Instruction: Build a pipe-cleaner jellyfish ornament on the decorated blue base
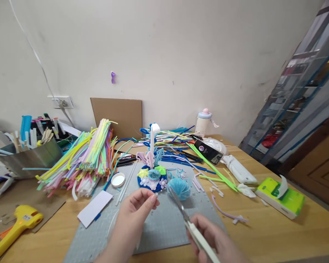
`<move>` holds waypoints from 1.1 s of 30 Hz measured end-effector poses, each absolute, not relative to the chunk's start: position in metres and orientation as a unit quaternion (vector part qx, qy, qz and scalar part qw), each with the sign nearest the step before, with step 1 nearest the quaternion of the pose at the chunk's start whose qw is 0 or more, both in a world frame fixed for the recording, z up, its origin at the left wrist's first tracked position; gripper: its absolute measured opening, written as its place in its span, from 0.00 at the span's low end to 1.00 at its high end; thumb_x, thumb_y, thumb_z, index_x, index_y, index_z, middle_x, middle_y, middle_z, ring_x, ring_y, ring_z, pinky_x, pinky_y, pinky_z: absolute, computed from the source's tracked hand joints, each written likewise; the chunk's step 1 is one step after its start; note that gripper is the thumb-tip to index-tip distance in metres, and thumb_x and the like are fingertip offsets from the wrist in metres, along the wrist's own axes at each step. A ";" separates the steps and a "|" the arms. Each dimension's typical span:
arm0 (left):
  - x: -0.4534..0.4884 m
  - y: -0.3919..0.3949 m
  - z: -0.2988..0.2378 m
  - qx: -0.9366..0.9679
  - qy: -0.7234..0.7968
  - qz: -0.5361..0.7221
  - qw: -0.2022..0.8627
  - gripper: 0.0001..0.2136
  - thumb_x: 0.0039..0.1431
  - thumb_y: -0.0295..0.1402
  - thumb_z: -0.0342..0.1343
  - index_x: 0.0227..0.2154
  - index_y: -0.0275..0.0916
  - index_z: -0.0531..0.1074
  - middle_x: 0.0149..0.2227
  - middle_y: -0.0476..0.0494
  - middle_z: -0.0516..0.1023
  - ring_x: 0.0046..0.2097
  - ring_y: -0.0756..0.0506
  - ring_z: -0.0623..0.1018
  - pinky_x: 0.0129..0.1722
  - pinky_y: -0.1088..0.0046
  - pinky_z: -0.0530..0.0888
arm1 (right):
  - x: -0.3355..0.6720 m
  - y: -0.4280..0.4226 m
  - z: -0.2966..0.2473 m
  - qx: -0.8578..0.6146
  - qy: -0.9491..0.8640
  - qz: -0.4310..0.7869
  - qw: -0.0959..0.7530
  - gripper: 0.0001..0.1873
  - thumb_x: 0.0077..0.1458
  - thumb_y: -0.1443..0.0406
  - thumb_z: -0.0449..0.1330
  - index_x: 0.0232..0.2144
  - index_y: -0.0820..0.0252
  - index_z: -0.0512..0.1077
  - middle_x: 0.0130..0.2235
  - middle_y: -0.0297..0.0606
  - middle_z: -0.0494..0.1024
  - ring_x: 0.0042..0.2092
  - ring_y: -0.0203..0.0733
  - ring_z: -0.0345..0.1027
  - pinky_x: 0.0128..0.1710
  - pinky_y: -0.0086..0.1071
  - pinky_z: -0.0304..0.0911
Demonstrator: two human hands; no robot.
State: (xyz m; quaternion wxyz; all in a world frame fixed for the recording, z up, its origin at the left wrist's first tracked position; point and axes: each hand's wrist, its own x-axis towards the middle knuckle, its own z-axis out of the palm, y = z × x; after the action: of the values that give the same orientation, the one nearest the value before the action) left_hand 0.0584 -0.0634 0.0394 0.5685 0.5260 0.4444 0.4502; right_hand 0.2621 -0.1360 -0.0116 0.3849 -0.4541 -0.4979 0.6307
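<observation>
My left hand is raised over the grey cutting mat, its thumb and fingertips pinched together. Whatever sits in that pinch is too small to make out. My right hand grips a pair of scissors with pale handles, the metal blades pointing up and left toward a ball of light blue yarn. Just beyond my left fingertips stands a pipe-cleaner decoration with a blue base, small flowers, pastel butterfly shapes and a tall white stem.
Bundled pipe cleaners lie at left, above a yellow glue gun. A white card and round white lid rest on the mat. Rightward are a phone, a power bank-like white block, a green tissue pack and a bottle.
</observation>
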 end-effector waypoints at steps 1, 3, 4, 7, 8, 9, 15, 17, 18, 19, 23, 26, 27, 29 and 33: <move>0.058 -0.064 0.039 0.519 0.445 0.461 0.566 0.11 0.48 0.41 0.59 0.23 0.37 0.69 0.23 0.49 0.72 0.29 0.50 0.69 0.31 0.77 0.65 | 0.254 -0.139 -0.014 -0.437 -0.496 0.654 0.368 0.30 0.32 0.41 0.64 0.27 0.56 0.60 0.25 0.30 0.63 0.25 0.33 0.56 0.25 0.27 0.50; 0.057 -0.066 0.038 0.516 0.447 0.473 0.558 0.12 0.48 0.41 0.59 0.23 0.37 0.68 0.23 0.50 0.70 0.29 0.50 0.69 0.31 0.78 0.65 | 0.243 -0.141 -0.017 -0.410 -0.497 0.674 0.360 0.29 0.36 0.44 0.65 0.26 0.58 0.58 0.24 0.27 0.60 0.25 0.29 0.51 0.24 0.24 0.46; 0.057 -0.066 0.037 0.522 0.447 0.472 0.553 0.12 0.49 0.41 0.59 0.23 0.37 0.68 0.22 0.50 0.69 0.28 0.51 0.68 0.31 0.78 0.64 | 0.240 -0.140 -0.018 -0.398 -0.496 0.680 0.364 0.28 0.37 0.46 0.65 0.26 0.58 0.58 0.24 0.27 0.59 0.25 0.28 0.50 0.24 0.24 0.45; 0.056 -0.069 0.032 0.552 0.453 0.445 0.539 0.12 0.50 0.41 0.57 0.23 0.37 0.67 0.22 0.51 0.66 0.27 0.51 0.65 0.29 0.78 0.62 | 0.233 -0.140 -0.019 -0.366 -0.474 0.700 0.389 0.28 0.37 0.47 0.65 0.26 0.59 0.57 0.25 0.26 0.59 0.24 0.26 0.48 0.23 0.22 0.45; 0.055 -0.070 0.030 0.562 0.455 0.434 0.537 0.12 0.50 0.41 0.57 0.24 0.37 0.67 0.22 0.52 0.65 0.27 0.52 0.64 0.28 0.78 0.62 | 0.231 -0.140 -0.018 -0.360 -0.464 0.705 0.399 0.28 0.38 0.46 0.65 0.26 0.59 0.57 0.25 0.26 0.58 0.23 0.26 0.48 0.22 0.22 0.45; 0.055 -0.071 0.029 0.572 0.456 0.422 0.536 0.12 0.51 0.41 0.56 0.24 0.37 0.67 0.23 0.51 0.65 0.28 0.51 0.64 0.28 0.78 0.61 | 0.230 -0.141 -0.017 -0.358 -0.456 0.705 0.408 0.28 0.39 0.46 0.64 0.26 0.59 0.57 0.25 0.26 0.58 0.23 0.25 0.47 0.21 0.21 0.44; 0.054 -0.073 0.029 0.637 0.442 0.348 0.527 0.12 0.52 0.41 0.54 0.24 0.36 0.67 0.22 0.51 0.64 0.27 0.51 0.61 0.28 0.76 0.59 | 0.230 -0.145 -0.012 -0.394 -0.447 0.694 0.404 0.25 0.42 0.48 0.63 0.26 0.59 0.57 0.24 0.24 0.59 0.20 0.23 0.47 0.18 0.19 0.46; 0.053 -0.072 0.032 0.641 0.432 0.331 0.541 0.12 0.52 0.41 0.54 0.23 0.36 0.66 0.21 0.52 0.62 0.26 0.51 0.60 0.27 0.76 0.57 | 0.232 -0.147 -0.010 -0.420 -0.452 0.684 0.388 0.24 0.43 0.49 0.63 0.27 0.59 0.57 0.24 0.24 0.61 0.20 0.23 0.49 0.18 0.19 0.50; 0.052 -0.072 0.034 0.641 0.426 0.322 0.552 0.12 0.51 0.41 0.55 0.22 0.36 0.65 0.21 0.52 0.61 0.26 0.52 0.59 0.26 0.76 0.57 | 0.233 -0.148 -0.009 -0.433 -0.454 0.679 0.380 0.23 0.43 0.50 0.63 0.27 0.59 0.57 0.24 0.25 0.61 0.20 0.24 0.50 0.18 0.20 0.52; 0.052 -0.072 0.035 0.639 0.421 0.312 0.562 0.12 0.51 0.40 0.55 0.22 0.36 0.65 0.21 0.53 0.60 0.25 0.52 0.59 0.26 0.76 0.56 | 0.235 -0.149 -0.008 -0.443 -0.454 0.677 0.373 0.22 0.43 0.51 0.63 0.27 0.59 0.58 0.24 0.25 0.62 0.20 0.24 0.51 0.18 0.20 0.53; 0.051 -0.072 0.039 0.643 0.416 0.288 0.575 0.11 0.50 0.39 0.55 0.22 0.36 0.65 0.20 0.54 0.59 0.25 0.52 0.58 0.25 0.76 0.54 | 0.238 -0.154 -0.002 -0.457 -0.451 0.678 0.357 0.18 0.43 0.56 0.63 0.27 0.59 0.59 0.25 0.25 0.62 0.22 0.25 0.52 0.18 0.19 0.53; 0.054 -0.071 0.039 0.642 0.418 0.278 0.579 0.11 0.49 0.39 0.55 0.21 0.36 0.64 0.20 0.53 0.60 0.24 0.53 0.58 0.24 0.77 0.54 | 0.237 -0.155 0.003 -0.478 -0.437 0.682 0.340 0.19 0.42 0.56 0.63 0.26 0.58 0.57 0.22 0.23 0.61 0.19 0.24 0.50 0.17 0.19 0.53; 0.056 -0.070 0.038 0.640 0.418 0.275 0.583 0.11 0.48 0.39 0.56 0.20 0.36 0.64 0.20 0.53 0.60 0.24 0.53 0.58 0.24 0.77 0.54 | 0.237 -0.155 0.004 -0.484 -0.430 0.685 0.334 0.20 0.42 0.55 0.63 0.25 0.58 0.56 0.21 0.22 0.60 0.18 0.24 0.50 0.16 0.20 0.52; 0.058 -0.068 0.038 0.637 0.420 0.270 0.587 0.12 0.47 0.39 0.56 0.20 0.36 0.64 0.20 0.53 0.61 0.24 0.53 0.58 0.24 0.77 0.54 | 0.236 -0.155 0.004 -0.492 -0.415 0.693 0.326 0.22 0.42 0.52 0.62 0.25 0.57 0.55 0.20 0.22 0.61 0.16 0.23 0.50 0.14 0.20 0.52; 0.062 -0.065 0.038 0.637 0.436 0.257 0.582 0.12 0.46 0.40 0.56 0.20 0.36 0.64 0.19 0.54 0.60 0.23 0.53 0.57 0.23 0.77 0.53 | 0.236 -0.157 -0.001 -0.496 -0.397 0.699 0.328 0.25 0.40 0.46 0.61 0.24 0.57 0.56 0.18 0.23 0.62 0.15 0.24 0.52 0.13 0.19 0.51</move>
State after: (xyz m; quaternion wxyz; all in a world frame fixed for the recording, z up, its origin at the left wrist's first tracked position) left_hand 0.0622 -0.0650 0.0381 0.5818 0.6369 0.4357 0.2570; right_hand 0.2364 -0.1569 -0.0011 0.3281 -0.4957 -0.3971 0.6993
